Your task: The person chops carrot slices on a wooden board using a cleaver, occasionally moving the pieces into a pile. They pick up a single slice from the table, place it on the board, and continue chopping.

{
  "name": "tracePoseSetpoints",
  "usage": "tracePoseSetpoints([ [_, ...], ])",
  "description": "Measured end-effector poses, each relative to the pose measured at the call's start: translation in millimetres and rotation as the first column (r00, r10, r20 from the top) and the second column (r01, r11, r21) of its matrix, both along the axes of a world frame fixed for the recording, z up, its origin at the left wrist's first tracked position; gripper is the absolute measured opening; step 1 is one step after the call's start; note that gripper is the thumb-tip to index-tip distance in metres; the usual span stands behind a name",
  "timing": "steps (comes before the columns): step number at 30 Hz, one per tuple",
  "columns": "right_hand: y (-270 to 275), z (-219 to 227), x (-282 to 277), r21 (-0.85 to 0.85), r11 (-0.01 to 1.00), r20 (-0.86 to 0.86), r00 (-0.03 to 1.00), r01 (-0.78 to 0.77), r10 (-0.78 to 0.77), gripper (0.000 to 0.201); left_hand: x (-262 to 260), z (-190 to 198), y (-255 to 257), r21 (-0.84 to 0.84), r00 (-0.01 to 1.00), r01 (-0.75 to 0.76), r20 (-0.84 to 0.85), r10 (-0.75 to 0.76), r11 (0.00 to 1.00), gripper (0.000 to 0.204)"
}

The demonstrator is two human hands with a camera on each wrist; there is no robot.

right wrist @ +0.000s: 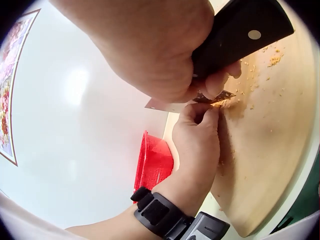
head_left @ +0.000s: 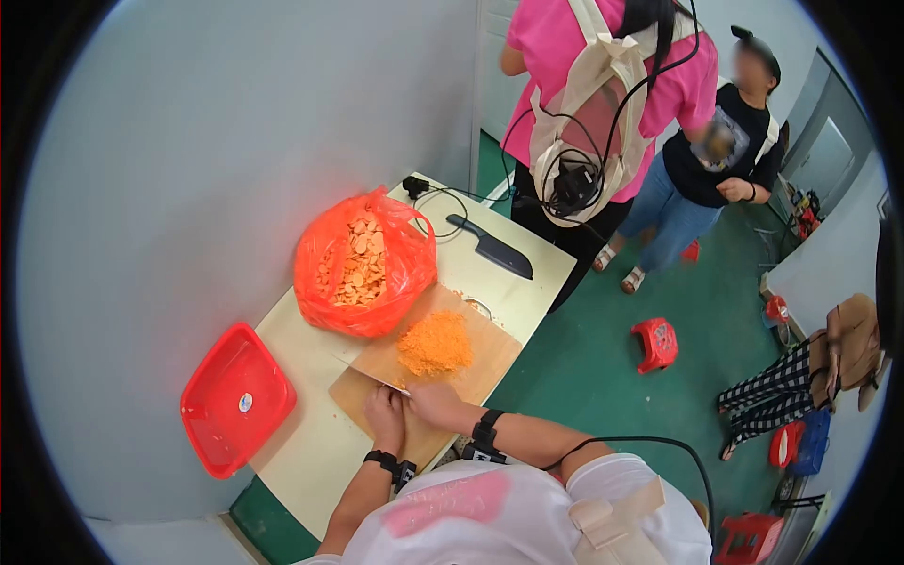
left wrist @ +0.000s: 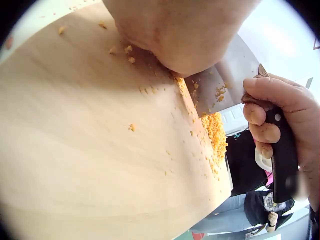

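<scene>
In the right wrist view, my right hand (right wrist: pixel 150 55) grips the black handle (right wrist: pixel 245 37) of a cleaver, whose broad blade (left wrist: pixel 220 85) stands on edge at the wooden cutting board (left wrist: pixel 100 140) in the left wrist view. Curled close against the blade, my left hand (right wrist: pixel 197 135) has thumb and fingertips together low over the board. I cannot tell whether those fingertips pinch anything. Orange crumbs cling to the blade and dot the wood. Just beyond both hands lies a mound of finely chopped carrot (head_left: pixel 435 344).
A red plastic bag of carrot slices (head_left: pixel 363 268) stands behind the board, against the wall side. To the left is a red basket (head_left: pixel 235 400). A black knife (head_left: pixel 504 256) and a cable lie at the table's far end. Two people (head_left: pixel 603 104) stand beyond; a red stool (head_left: pixel 654 344) is on the floor.
</scene>
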State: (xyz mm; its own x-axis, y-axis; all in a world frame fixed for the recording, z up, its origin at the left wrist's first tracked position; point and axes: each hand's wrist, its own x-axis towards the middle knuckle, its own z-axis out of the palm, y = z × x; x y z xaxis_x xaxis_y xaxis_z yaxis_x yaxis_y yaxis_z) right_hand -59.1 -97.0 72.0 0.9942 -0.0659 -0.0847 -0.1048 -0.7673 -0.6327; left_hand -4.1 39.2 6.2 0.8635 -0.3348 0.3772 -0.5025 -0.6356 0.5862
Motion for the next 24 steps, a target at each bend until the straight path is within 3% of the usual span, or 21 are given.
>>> tracePoseSetpoints([
  [4, -1.8, -5.4, 8.2, 0.024, 0.999, 0.022, 0.999, -0.042, 0.041, 0.021, 1.2, 3.7, -4.2, 0.041, 1.000, -0.002, -0.004, 0.002, 0.999, 0.012],
  [6, -2.5, 3.1, 11.3, 0.086, 0.994, -0.005, 0.997, -0.072, 0.072, 0.020, 0.1, 2.8, -6.7, -0.051, 0.994, -0.023, -0.106, 0.017, 0.998, 0.013],
  [8, -1.6, 5.8, 16.4, 0.120, 0.988, -0.024, 0.994, -0.101, 0.105, 0.020, -0.5, -2.3, -0.8, 0.059, 0.998, -0.009, -0.057, 0.012, 0.998, 0.014],
  [10, -1.9, 0.8, 22.1, 0.101, 0.989, -0.018, 0.993, -0.113, 0.115, 0.021, -4.6, 18.8, -10.0, 0.028, 0.999, 0.009, -0.034, -0.008, 1.000, 0.012],
  [16, -3.3, -5.3, 26.9, 0.145, 0.985, -0.071, 0.993, -0.088, 0.100, 0.018, -3.4, 6.3, -6.2, 0.093, 0.999, -0.033, 0.046, 0.028, 0.995, 0.009],
  [19, -1.1, -11.0, 27.9, 0.086, 0.989, -0.030, 0.992, -0.120, 0.123, 0.020, -3.7, 11.3, -6.4, 0.077, 0.999, -0.034, 0.016, 0.033, 0.996, 0.009],
  [24, -5.9, 18.7, 31.1, 0.068, 0.993, -0.218, 0.970, -0.100, 0.112, 0.029, -1.8, 13.1, -10.6, 0.041, 0.998, -0.051, 0.026, 0.050, 0.998, 0.011],
])
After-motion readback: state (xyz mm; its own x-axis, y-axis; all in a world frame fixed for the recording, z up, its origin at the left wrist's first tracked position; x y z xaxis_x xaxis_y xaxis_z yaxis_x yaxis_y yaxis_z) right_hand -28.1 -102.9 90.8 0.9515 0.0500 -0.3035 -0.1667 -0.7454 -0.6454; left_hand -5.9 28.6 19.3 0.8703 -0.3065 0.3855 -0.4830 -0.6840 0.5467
